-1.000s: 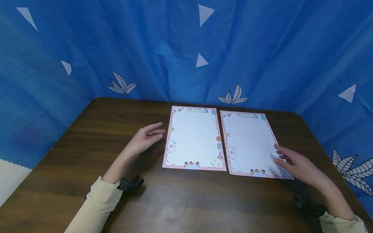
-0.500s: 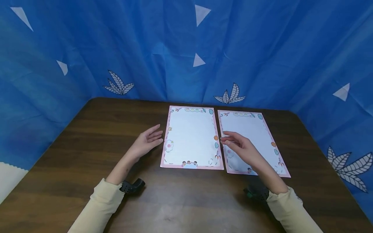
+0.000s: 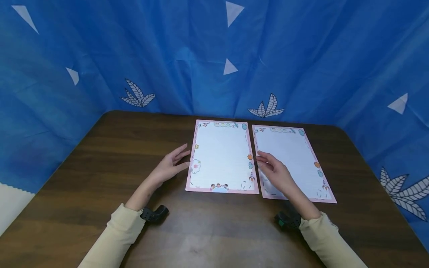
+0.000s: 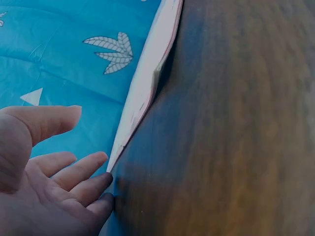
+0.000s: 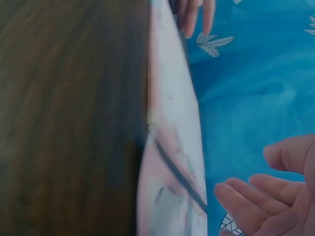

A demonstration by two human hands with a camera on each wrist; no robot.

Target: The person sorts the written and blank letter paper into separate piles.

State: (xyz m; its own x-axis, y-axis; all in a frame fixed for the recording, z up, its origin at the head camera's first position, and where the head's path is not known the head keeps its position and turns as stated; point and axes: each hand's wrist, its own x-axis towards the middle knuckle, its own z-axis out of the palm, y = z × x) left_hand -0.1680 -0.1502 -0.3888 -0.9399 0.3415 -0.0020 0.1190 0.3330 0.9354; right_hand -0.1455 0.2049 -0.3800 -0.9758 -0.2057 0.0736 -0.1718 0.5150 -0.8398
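Observation:
Two pieces of pink-bordered writing paper with cartoon prints lie side by side in the head view, the left paper (image 3: 221, 158) and the right paper (image 3: 291, 149), a narrow dark gap between them. My left hand (image 3: 171, 167) has its fingers extended at the left paper's left edge. In the left wrist view, that paper (image 4: 147, 78) shows layered edges, like a thin stack, with my fingertips (image 4: 101, 160) near its corner. My right hand (image 3: 276, 173) is over the right paper's left side, fingers loosely bent, fingertips pointing at the gap; it holds nothing.
A dark wooden table (image 3: 207, 238) carries the papers. A blue curtain (image 3: 161, 48) with white triangles and leaf prints stands behind and at both sides. Black wrist devices sit at the left cuff (image 3: 124, 227) and right cuff (image 3: 315, 230).
My right hand has swept left from the right paper's right edge to its left side. My left hand has shifted only slightly, staying beside the left paper. Both papers stay put.

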